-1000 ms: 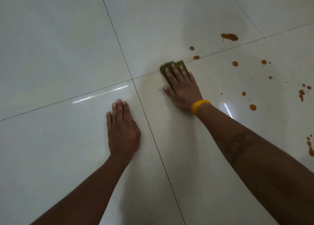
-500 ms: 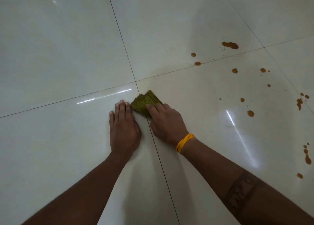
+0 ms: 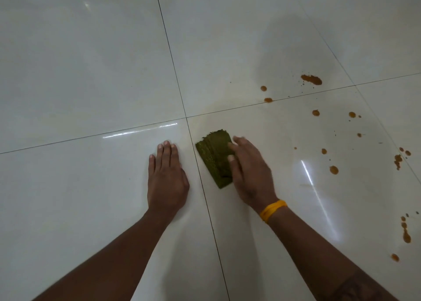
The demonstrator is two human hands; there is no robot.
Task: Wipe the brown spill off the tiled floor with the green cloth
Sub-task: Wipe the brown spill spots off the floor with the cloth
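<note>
1. Left hand: flat on the tiled floor, palm down, fingers together, holding nothing. It acts as a brace. Keep it planted and out of the wipe path.
2. Green cloth: folded, lying flat on the tile just right of the left hand, across the grout line from it. Its right edge sits under the right hand's fingertips.
3. Right hand: fingers spread and slightly blurred, thumb and fingertips on the cloth's right side, palm off it. Loose contact, not a grip; looks like a re-grab between strokes.
4. Judgement: get the palm fully over the cloth before pushing, so pressure is even and the fold doesn't open.
5. Yellow wristband on the right wrist: clear of the floor, no issue.
6. Brown spill: scattered drops and smears, all to the right of the right hand and beyond it, none near the cloth. The nearest drops lie right of the hand.
7. Judgement: most of the spill remains. Work near drops first, drag toward the body, refold to a clean face once loaded to avoid smearing.
8. Risk: glossy tile, so thin residue may hide in glare.
</note>
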